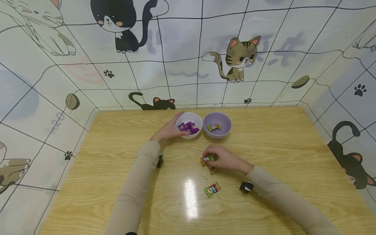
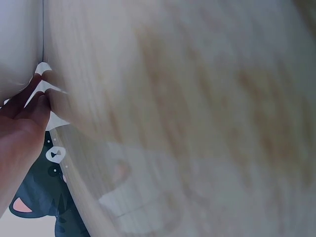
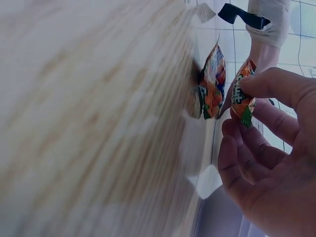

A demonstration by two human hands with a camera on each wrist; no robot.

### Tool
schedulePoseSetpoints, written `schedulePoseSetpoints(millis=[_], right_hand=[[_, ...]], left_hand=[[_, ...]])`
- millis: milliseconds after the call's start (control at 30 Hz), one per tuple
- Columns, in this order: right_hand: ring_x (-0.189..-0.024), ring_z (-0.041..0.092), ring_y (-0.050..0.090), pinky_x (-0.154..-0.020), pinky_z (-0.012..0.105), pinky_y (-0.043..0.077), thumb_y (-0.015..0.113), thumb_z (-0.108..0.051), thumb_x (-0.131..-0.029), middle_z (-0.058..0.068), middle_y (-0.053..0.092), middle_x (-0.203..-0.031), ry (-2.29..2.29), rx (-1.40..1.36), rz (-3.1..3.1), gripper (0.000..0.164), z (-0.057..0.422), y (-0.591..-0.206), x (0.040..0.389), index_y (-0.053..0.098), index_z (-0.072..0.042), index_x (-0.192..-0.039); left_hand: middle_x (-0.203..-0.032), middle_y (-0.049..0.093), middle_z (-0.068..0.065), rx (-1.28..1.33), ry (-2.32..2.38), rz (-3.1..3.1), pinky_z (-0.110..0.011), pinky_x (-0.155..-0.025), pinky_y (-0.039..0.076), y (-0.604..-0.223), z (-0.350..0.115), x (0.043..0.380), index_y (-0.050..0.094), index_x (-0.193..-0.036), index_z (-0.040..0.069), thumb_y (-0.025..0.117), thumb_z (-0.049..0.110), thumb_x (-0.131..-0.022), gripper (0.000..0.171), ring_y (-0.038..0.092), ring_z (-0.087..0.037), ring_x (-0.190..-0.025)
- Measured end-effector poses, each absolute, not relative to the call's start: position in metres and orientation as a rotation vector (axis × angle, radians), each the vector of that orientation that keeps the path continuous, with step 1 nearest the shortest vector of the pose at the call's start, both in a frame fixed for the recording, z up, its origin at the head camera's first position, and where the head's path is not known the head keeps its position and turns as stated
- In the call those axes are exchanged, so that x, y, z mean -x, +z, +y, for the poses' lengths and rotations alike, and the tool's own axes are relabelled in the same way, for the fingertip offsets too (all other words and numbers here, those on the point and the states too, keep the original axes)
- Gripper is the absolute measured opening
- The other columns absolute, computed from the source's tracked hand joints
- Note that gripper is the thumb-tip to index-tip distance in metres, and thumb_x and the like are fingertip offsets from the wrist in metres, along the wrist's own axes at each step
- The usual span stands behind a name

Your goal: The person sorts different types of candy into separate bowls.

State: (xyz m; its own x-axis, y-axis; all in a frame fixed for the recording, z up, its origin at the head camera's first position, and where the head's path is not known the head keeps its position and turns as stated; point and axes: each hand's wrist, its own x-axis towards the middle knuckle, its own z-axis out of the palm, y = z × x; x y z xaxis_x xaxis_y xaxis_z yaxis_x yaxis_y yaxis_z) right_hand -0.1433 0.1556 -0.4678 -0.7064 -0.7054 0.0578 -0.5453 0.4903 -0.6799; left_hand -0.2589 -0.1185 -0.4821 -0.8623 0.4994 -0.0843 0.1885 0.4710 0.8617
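Note:
My left hand holds the white bowl by its left side, thumb at the near rim and fingers round the outside. Several purple-wrapped candies lie in that bowl. Between thumb and fingertips, my right hand pinches an orange-and-green wrapped candy just over the table. Another orange-wrapped candy stands beside it, partly under the hand in the head view. A third wrapped candy lies nearer me. One more small candy sits inside the purple bowl.
Both bowls stand side by side toward the back of the wooden table. A cat-patterned sheet rises behind the table and on both sides. Black wrist-camera pieces show by each forearm.

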Motion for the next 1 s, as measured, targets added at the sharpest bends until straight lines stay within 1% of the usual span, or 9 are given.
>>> schedulePoseSetpoints(millis=[100, 200, 267, 300, 433, 533, 600, 867, 1000], right_hand=[[-0.086, 0.014, 0.056, -0.074, 0.03, 0.049, 0.073, -0.004, -0.082, -0.001, 0.065, -0.1, -1.072, 1.08, 2.514, 0.021, 0.161, -0.467, 0.143, 0.069, -0.007, -0.101], [-0.086, 0.015, 0.057, -0.073, 0.031, 0.05, 0.074, -0.004, -0.082, 0.001, 0.066, -0.1, -1.1, 1.072, 2.523, 0.021, 0.165, -0.465, 0.144, 0.068, -0.006, -0.101], [-0.087, 0.015, 0.058, -0.074, 0.031, 0.051, 0.075, -0.006, -0.083, 0.0, 0.067, -0.1, -1.088, 1.054, 2.537, 0.02, 0.169, -0.464, 0.145, 0.068, -0.007, -0.101], [-0.088, 0.015, 0.058, -0.075, 0.031, 0.051, 0.075, -0.006, -0.083, 0.0, 0.067, -0.1, -1.082, 1.049, 2.541, 0.02, 0.171, -0.463, 0.145, 0.068, -0.007, -0.101], [-0.087, 0.015, 0.058, -0.074, 0.031, 0.051, 0.075, -0.009, -0.083, 0.0, 0.066, -0.098, -1.039, 1.049, 2.563, 0.019, 0.179, -0.46, 0.145, 0.068, -0.008, -0.1], [-0.085, 0.015, 0.057, -0.073, 0.032, 0.05, 0.075, -0.007, -0.083, -0.001, 0.066, -0.097, -1.014, 1.051, 2.58, 0.019, 0.187, -0.457, 0.145, 0.068, -0.008, -0.1], [-0.085, 0.015, 0.057, -0.073, 0.033, 0.05, 0.074, -0.006, -0.083, -0.002, 0.066, -0.097, -0.999, 1.041, 2.594, 0.019, 0.192, -0.455, 0.145, 0.068, -0.008, -0.101], [-0.087, 0.013, 0.058, -0.072, 0.032, 0.051, 0.075, -0.004, -0.082, -0.002, 0.066, -0.098, -0.972, 0.99, 2.611, 0.021, 0.213, -0.448, 0.149, 0.068, -0.008, -0.101], [-0.085, 0.014, 0.058, -0.069, 0.035, 0.052, 0.075, -0.004, -0.082, 0.0, 0.066, -0.099, -0.957, 0.995, 2.645, 0.021, 0.223, -0.442, 0.152, 0.068, -0.007, -0.101]], left_hand=[[-0.146, 0.038, -0.014, -0.585, 1.347, 2.403, -0.052, -0.106, 0.031, -0.483, -0.119, 0.26, 0.015, -0.155, 0.021, 0.083, 0.035, -0.076, 0.105, 0.04, -0.033, -0.127], [-0.146, 0.038, -0.015, -0.585, 1.347, 2.407, -0.052, -0.105, 0.032, -0.483, -0.119, 0.26, 0.015, -0.155, 0.022, 0.083, 0.035, -0.076, 0.105, 0.04, -0.033, -0.127], [-0.146, 0.037, -0.015, -0.588, 1.353, 2.399, -0.052, -0.106, 0.031, -0.482, -0.119, 0.26, 0.015, -0.155, 0.022, 0.082, 0.032, -0.078, 0.103, 0.04, -0.034, -0.128], [-0.147, 0.037, -0.016, -0.583, 1.351, 2.388, -0.052, -0.106, 0.03, -0.475, -0.118, 0.257, 0.015, -0.155, 0.021, 0.082, 0.029, -0.079, 0.102, 0.039, -0.035, -0.128], [-0.146, 0.038, -0.014, -0.582, 1.353, 2.388, -0.05, -0.107, 0.031, -0.475, -0.117, 0.256, 0.016, -0.155, 0.021, 0.082, 0.025, -0.079, 0.1, 0.041, -0.032, -0.127], [-0.144, 0.04, -0.011, -0.578, 1.351, 2.404, -0.047, -0.106, 0.032, -0.481, -0.117, 0.26, 0.017, -0.155, 0.022, 0.082, 0.027, -0.079, 0.1, 0.042, -0.028, -0.126], [-0.145, 0.04, -0.01, -0.572, 1.348, 2.405, -0.047, -0.106, 0.032, -0.481, -0.118, 0.26, 0.017, -0.155, 0.023, 0.082, 0.028, -0.078, 0.101, 0.042, -0.027, -0.126], [-0.145, 0.039, -0.014, -0.58, 1.338, 2.409, -0.05, -0.106, 0.031, -0.482, -0.117, 0.26, 0.017, -0.155, 0.022, 0.082, 0.027, -0.078, 0.101, 0.04, -0.031, -0.128], [-0.146, 0.038, -0.013, -0.578, 1.331, 2.411, -0.049, -0.106, 0.031, -0.482, -0.118, 0.26, 0.016, -0.155, 0.022, 0.082, 0.027, -0.078, 0.101, 0.04, -0.031, -0.128]])
